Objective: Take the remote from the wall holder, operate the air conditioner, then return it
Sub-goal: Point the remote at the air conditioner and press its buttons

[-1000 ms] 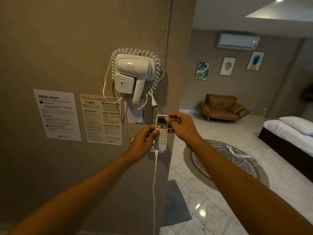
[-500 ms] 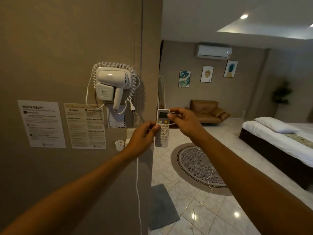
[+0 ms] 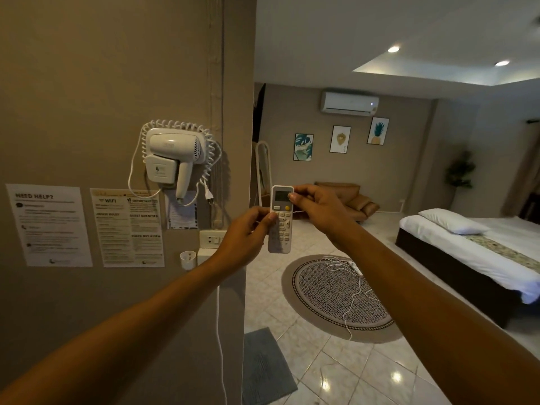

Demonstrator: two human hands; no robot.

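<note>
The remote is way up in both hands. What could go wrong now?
The remote is only pinched by fingertips of the left hand and right hand, so it might slip and hit the hard tile floor. A loose white cord lies across the round rug; stepping closer to the air conditioner could mean tripping on it.

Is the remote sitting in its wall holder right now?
No, the remote is held up between the left hand and right hand, off the wall.
</note>
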